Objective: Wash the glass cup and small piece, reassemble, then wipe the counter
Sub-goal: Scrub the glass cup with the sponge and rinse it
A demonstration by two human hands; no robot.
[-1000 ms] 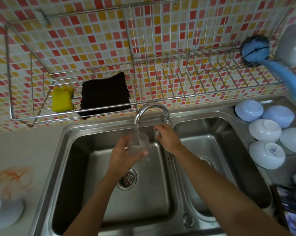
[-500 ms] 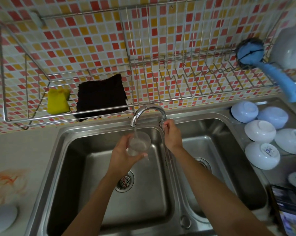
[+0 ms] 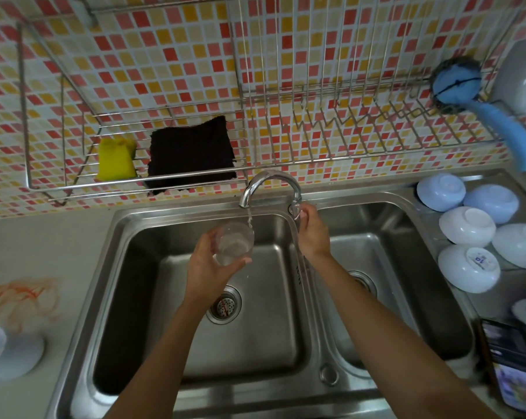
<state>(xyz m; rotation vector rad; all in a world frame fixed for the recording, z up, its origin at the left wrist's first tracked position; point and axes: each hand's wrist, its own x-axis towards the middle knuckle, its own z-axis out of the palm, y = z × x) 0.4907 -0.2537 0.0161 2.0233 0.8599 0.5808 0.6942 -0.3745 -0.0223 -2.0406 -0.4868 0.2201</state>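
Item: glass cup (image 3: 233,244), clear, tilted with its mouth toward the tap. We see it gripped in the left hand (image 3: 208,269), fingers and thumb curled round its wall, over the left basin of the steel double sink (image 3: 292,391). A thin stream of water falls from the chrome faucet (image 3: 270,184) onto its rim. How much water the cup holds, we cannot tell.

Right hand (image 3: 311,234): fingers curled on the tap handle at the faucet's base, the handle itself mostly hidden under them.

Surroundings: drain strainer (image 3: 224,303) below the cup, partly covered by the left wrist. On the wire rack (image 3: 195,178) against the tiled wall, a yellow sponge (image 3: 116,160) just beside a dark cloth (image 3: 192,152); a blue dish brush (image 3: 479,99) hangs at the rack's right end. Five overturned bowls (image 3: 467,226), white and pale blue, sit right of the sink. We note an orange stain (image 3: 22,297) on the counter (image 3: 44,237) at left.

Hard to make out: a white object (image 3: 12,353) at lower left, blurred and cut off; a phone-like screen (image 3: 512,367) at lower right, smeared.
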